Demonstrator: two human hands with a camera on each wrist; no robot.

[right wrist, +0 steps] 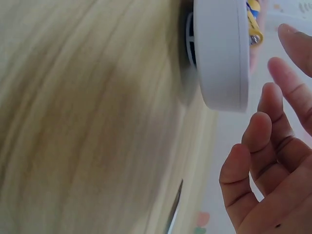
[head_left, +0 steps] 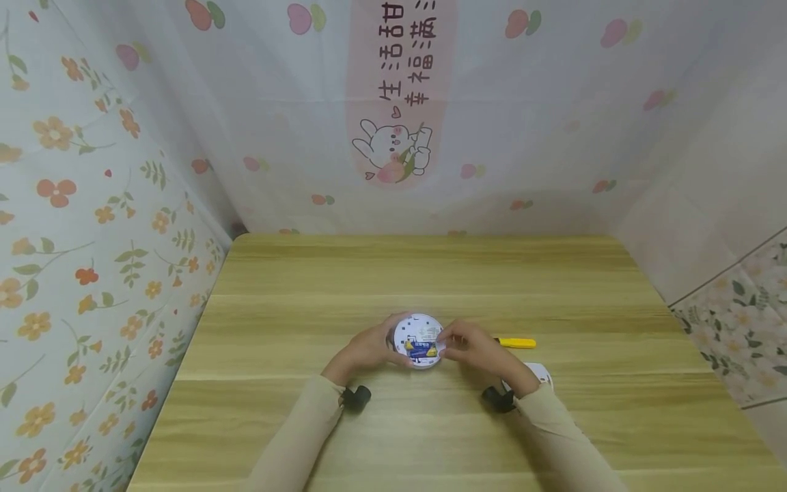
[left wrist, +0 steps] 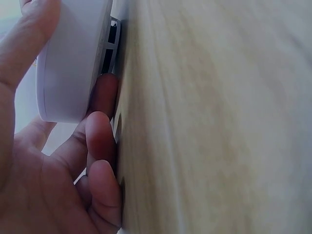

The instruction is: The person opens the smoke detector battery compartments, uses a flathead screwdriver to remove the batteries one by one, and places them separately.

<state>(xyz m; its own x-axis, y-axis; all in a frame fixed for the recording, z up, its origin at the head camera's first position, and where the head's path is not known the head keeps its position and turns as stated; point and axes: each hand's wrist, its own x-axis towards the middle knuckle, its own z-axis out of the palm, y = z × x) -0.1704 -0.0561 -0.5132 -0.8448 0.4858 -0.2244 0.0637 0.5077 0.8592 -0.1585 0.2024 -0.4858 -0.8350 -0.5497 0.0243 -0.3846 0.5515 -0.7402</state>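
Observation:
A round white smoke alarm (head_left: 418,324) is tilted with its back up, showing blue-and-yellow batteries (head_left: 423,350). My left hand (head_left: 371,345) grips its left side, thumb on the near edge and fingers curled beneath, close over the table in the left wrist view. The slotted face (left wrist: 111,46) points down at the wood. At the alarm's right edge is my right hand (head_left: 470,345), its fingers loosely bent. In the right wrist view a gap shows between its thumb and index finger (right wrist: 287,80), with nothing in them, beside the end of a yellow battery (right wrist: 254,34).
To the right lies a tool with a yellow handle (head_left: 516,343); its thin metal tip (right wrist: 175,207) shows in the right wrist view. A white flat piece (head_left: 540,372) is partly hidden under the right wrist. Patterned curtains (head_left: 295,137) stand behind the wooden table (head_left: 277,273).

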